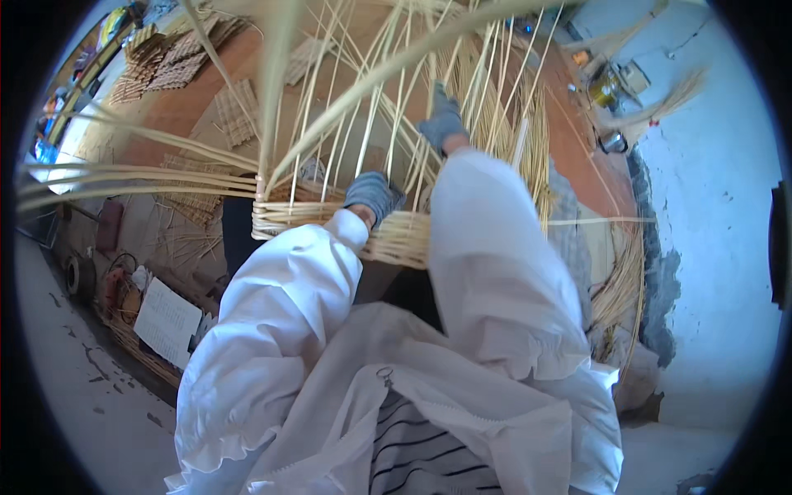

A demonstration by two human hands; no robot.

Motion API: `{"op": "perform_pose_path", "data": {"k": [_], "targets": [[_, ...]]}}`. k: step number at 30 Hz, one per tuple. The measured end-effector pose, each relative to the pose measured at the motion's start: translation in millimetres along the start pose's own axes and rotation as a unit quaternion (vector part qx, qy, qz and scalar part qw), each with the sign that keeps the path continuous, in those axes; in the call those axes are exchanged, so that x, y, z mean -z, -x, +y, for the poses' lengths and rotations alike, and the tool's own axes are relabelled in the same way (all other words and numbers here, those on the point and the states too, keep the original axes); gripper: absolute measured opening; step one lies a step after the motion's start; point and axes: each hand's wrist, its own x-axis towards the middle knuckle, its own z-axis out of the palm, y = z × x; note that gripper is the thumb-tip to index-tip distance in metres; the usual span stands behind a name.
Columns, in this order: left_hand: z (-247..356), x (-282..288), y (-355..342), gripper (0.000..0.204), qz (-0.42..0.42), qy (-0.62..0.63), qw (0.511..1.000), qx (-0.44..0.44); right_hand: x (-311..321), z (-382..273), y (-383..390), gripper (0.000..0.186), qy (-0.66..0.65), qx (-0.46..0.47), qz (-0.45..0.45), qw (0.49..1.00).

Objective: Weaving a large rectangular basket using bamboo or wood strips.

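A partly woven wicker basket (297, 216) stands in front of my body, its low band of woven rods running across. Long pale upright rods (367, 124) rise from it, and several more splay out to the left. My left hand (375, 196), in a grey-blue glove, is closed over the top of the woven band near its middle. Farther off and to the right, my right hand (444, 122), in a matching glove, is closed around a wicker rod among the uprights. Its fingertips are partly hidden by the rods.
Woven mats (177, 58) lie on the floor at the far left. A bundle of loose rods (532, 148) stretches along the right. Near the left wall lie a paper sheet (167, 322) and a dark roll (80, 275). A metal pot (613, 142) stands by the right wall.
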Motion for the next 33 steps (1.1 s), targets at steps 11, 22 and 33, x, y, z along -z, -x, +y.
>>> {"op": "perform_pose_path", "data": {"k": [11, 22, 33], "targets": [[13, 8, 1, 0.071, -0.093, -0.025, 0.995, 0.031, 38, 8, 203, 0.033, -0.659, -0.086, 0.352, 0.659], [71, -21, -2, 0.049, -0.185, -0.157, 0.964, -0.109, 12, 99, 252, 0.020, -0.755, -0.145, 0.331, 0.548], [86, -40, 19, 0.048, 0.023, -0.044, 0.998, 0.033, 73, 63, 44, 0.056, -0.026, 0.034, 0.124, 0.991]]}}
